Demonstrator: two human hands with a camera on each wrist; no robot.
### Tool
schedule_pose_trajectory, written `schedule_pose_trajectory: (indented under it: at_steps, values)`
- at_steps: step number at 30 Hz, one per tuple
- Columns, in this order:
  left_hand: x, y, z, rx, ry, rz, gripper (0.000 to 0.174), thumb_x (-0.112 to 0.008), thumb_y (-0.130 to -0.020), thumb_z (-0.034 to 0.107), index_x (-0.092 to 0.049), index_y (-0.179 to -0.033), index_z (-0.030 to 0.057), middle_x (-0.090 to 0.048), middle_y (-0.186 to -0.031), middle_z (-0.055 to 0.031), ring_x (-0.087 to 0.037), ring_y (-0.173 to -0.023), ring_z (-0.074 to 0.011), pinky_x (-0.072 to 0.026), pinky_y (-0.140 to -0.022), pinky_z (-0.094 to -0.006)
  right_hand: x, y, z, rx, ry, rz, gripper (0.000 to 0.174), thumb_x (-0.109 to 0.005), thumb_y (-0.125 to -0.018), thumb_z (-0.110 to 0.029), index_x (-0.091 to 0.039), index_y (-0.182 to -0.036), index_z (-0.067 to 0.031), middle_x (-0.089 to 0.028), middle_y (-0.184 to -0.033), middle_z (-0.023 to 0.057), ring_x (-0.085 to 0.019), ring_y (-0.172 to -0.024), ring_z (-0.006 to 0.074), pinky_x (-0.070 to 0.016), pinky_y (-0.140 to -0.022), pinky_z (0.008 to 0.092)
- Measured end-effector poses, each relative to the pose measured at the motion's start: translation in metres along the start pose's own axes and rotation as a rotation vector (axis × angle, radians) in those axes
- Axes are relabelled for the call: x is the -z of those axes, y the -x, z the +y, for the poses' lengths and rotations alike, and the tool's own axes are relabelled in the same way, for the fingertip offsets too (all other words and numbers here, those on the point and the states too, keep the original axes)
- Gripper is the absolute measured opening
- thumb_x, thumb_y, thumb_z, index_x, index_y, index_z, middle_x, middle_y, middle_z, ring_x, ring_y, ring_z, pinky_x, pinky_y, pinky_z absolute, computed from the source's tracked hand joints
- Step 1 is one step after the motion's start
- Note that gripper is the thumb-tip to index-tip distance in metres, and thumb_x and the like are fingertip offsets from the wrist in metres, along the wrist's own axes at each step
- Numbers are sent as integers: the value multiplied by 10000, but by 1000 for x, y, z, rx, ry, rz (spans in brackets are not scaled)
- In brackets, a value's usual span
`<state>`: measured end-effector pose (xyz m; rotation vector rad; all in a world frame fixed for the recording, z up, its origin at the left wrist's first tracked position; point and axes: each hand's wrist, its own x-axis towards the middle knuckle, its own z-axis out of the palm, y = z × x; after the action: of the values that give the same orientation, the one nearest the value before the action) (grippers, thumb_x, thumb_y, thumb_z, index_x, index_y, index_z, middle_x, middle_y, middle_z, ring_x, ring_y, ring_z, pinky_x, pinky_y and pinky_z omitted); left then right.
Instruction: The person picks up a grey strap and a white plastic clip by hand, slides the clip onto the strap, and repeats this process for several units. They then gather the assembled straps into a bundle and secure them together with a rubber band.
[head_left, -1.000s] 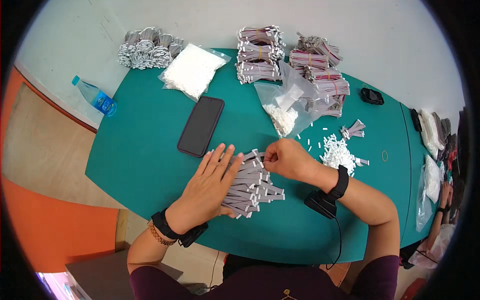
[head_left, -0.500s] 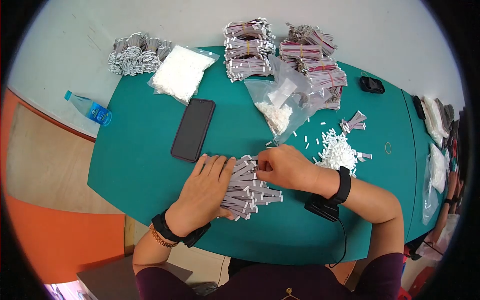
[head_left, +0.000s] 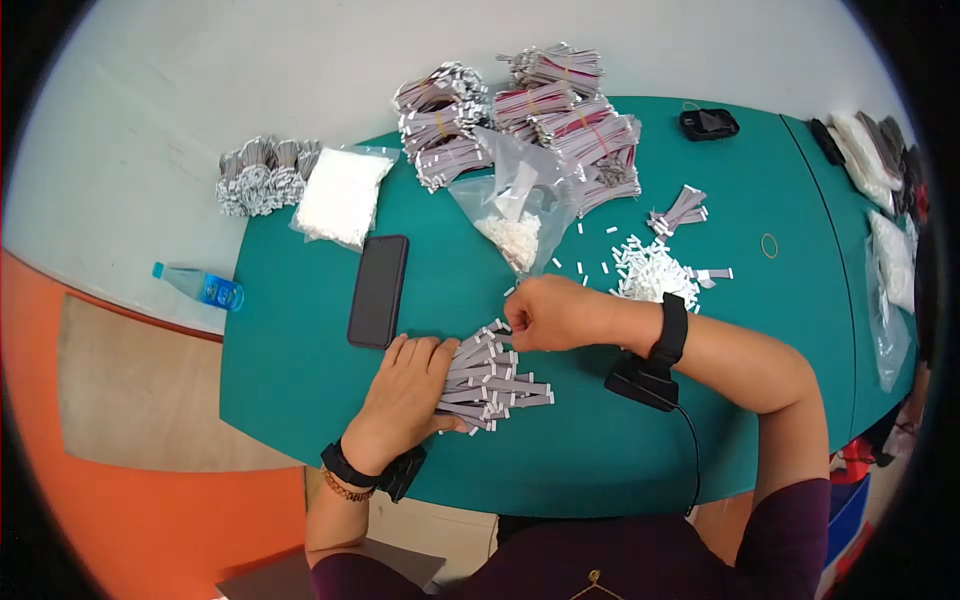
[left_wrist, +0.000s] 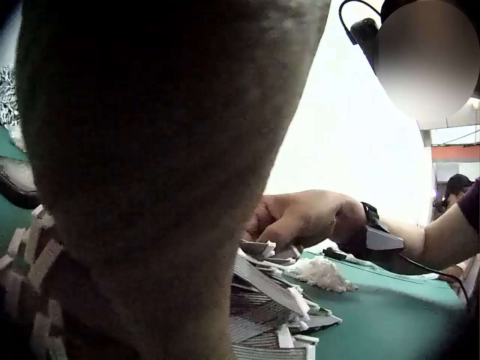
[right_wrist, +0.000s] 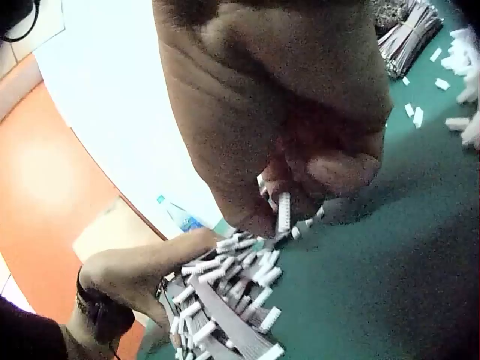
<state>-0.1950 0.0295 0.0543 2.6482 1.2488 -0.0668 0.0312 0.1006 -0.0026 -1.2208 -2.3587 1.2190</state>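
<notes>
A fanned stack of flat grey ribbon cables (head_left: 485,378) with white connectors on their ends lies on the green table. My left hand (head_left: 400,395) grips its left part, fingers bent over the far side and thumb along the near side. At the far right corner of the stack, my right hand (head_left: 562,314) is curled with the fingertips together. The right wrist view shows a small white connector (right_wrist: 284,213) pinched between those fingertips, close above the other cable ends. In the left wrist view, my left hand's own underside hides much of the stack.
Loose white connectors (head_left: 648,268) lie in a heap beyond my right wrist, near a small cable bundle (head_left: 682,212). A phone (head_left: 378,292), an opened plastic bag (head_left: 512,238), a full bag (head_left: 342,195) and tied cable bundles (head_left: 575,125) stand farther back. A bottle (head_left: 210,290) is at left.
The left hand's fingers, spread flat over the stack earlier, have drawn together and bent over it. The right hand stays at the stack's far right corner. The head view has turned.
</notes>
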Motion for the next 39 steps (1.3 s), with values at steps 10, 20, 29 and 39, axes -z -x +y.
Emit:
schedule_pose_trajectory:
  at_steps: [10,20,29,39]
  values:
    - [-2,-4,11,-8,-79,-42,876,-841,-532,248,-410,-1251,-3,-484,-1090,-145,-469,-1078,-317,-359,-958,-411,17,14,-12,62,149,178,118,-618,-707,-163,-638,-740,-51,-649,-755,167,-633,-742,342,-483,-611,444]
    - [-8,-9,19,51,-38,20,950,-869,-456,247,-414,-1252,-1,-502,-1132,-158,-483,-1054,-356,-385,-918,-425,-26,-22,-8,207,105,257,27,-603,-741,-105,-629,-745,-102,-639,-728,119,-625,-722,331,-470,-614,447]
    - [4,0,52,96,-122,105,1205,-892,-382,178,-257,-1392,12,-402,-1326,-180,-400,-1210,-362,-310,-1026,-480,-23,-14,-10,264,94,207,160,-571,-789,-187,-661,-766,-56,-638,-723,188,-617,-684,387,-483,-607,467]
    - [0,-12,44,25,-121,-6,1282,-887,-418,168,-128,-1440,17,-260,-1447,-206,-259,-1348,-353,-249,-1084,-482,-20,-9,-5,437,60,113,300,-502,-835,-235,-611,-738,28,-614,-713,237,-589,-683,431,-480,-646,488]
